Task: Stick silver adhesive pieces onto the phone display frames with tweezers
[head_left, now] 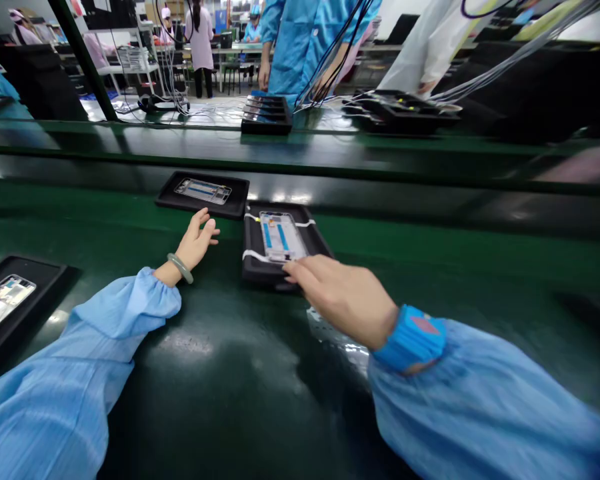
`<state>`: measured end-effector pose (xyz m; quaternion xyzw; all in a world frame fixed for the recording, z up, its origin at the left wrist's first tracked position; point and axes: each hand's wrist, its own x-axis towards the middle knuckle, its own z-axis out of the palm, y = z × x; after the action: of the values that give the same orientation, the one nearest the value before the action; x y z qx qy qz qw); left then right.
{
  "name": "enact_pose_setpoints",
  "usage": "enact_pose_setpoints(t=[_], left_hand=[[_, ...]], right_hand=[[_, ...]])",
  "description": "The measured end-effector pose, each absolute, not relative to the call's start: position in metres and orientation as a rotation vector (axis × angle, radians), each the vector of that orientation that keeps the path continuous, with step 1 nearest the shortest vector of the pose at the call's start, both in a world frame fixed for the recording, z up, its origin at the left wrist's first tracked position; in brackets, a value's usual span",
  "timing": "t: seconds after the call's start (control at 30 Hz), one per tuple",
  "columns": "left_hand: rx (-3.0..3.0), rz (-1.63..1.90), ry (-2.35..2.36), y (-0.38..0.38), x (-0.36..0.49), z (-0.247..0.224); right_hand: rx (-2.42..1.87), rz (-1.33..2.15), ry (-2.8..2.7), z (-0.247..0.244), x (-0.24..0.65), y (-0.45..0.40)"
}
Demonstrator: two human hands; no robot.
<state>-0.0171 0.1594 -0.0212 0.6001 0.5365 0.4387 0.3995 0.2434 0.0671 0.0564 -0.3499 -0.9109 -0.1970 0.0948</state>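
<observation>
My right hand (347, 297), with a blue band at the wrist, grips the near right edge of a black tray (254, 240). In that tray lies a phone frame (280, 235) with blue strips and a pale rim, and white straps cross the tray at both ends. My left hand (195, 241), wearing a pale green bangle (181, 268), hovers left of the tray with its fingers apart and nothing in them. Just beyond it sits a second black tray (237, 195) holding another phone frame (203, 191).
A third black tray (33, 267) with a phone frame (3, 303) lies at the left on the dark green work surface (205, 400). Along the back runs a raised rail (130, 143). Past it are stacked trays (267, 115), cables and a co-worker in blue (300, 47).
</observation>
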Motion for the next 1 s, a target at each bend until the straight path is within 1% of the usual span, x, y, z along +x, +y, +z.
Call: enact_pose_setpoints(t=[0.13, 0.27, 0.37, 0.43, 0.53, 0.6, 0.67, 0.73, 0.8, 0.9, 0.93, 1.0], left_hand=[[1.232, 1.062, 1.193, 0.130, -0.007, -0.011], [1.095, 0.984, 1.153, 0.103, -0.008, -0.001], [1.068, 0.941, 1.132, 0.080, -0.020, 0.003], [1.089, 0.904, 1.143, 0.061, -0.032, 0.004], [1.181, 0.776, 1.184, 0.026, -0.051, 0.005], [1.268, 0.642, 1.191, 0.000, -0.061, 0.005], [1.403, 0.516, 1.251, -0.025, -0.067, 0.006], [1.635, 0.416, 1.391, -0.042, -0.068, 0.010], [1.919, 0.271, 1.541, -0.046, -0.064, 0.019], [2.283, 0.037, 1.648, -0.025, -0.044, 0.038], [2.393, 0.053, 1.604, -0.012, -0.034, 0.043], [2.642, 0.186, 1.329, 0.017, -0.008, 0.049]], right_hand=[[-0.897, -0.485, -2.747, 0.060, 0.217, 0.025], [-0.849, -0.287, -2.762, 0.052, 0.201, -0.012], [-0.829, -0.010, -2.687, 0.050, 0.207, -0.027], [-0.906, 0.271, -2.489, 0.051, 0.221, -0.024], [-1.227, 0.557, -1.865, 0.051, 0.253, 0.001], [-1.360, 0.754, -1.438, 0.047, 0.274, 0.025], [-1.348, 0.947, -1.071, 0.039, 0.290, 0.049], [-1.319, 1.045, -0.838, 0.028, 0.298, 0.070], [-1.334, 1.079, -0.741, 0.017, 0.301, 0.087], [-1.379, 1.055, -0.716, 0.000, 0.299, 0.108], [-1.396, 1.042, -0.711, -0.004, 0.297, 0.114], [-1.429, 1.016, -0.706, -0.012, 0.295, 0.125]])
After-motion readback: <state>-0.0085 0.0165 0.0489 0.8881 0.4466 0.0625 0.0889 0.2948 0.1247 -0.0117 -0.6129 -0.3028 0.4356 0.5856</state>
